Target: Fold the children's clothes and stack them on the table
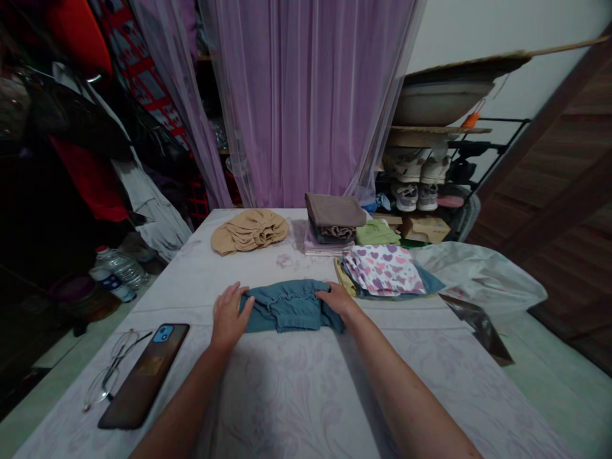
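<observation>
A small blue garment (pixel 287 306) with an elastic waistband lies folded on the pale patterned cloth (pixel 287 395) in front of me. My left hand (pixel 230 315) rests flat on its left end, fingers spread. At the garment's right end my right hand (pixel 338 297) grips the fabric edge. Just to the right of that hand lies a stack of folded clothes topped by a white piece with pink and purple hearts (pixel 385 268).
A tan bundle (pixel 251 231), a grey-brown folded stack (pixel 333 220) and a green piece (pixel 377 233) lie further back. A phone (pixel 146 376) and glasses (pixel 109 376) sit at the left. A plastic bag (pixel 478 277) lies right. Purple curtain (pixel 306 95) and shoe rack (pixel 425 178) stand behind.
</observation>
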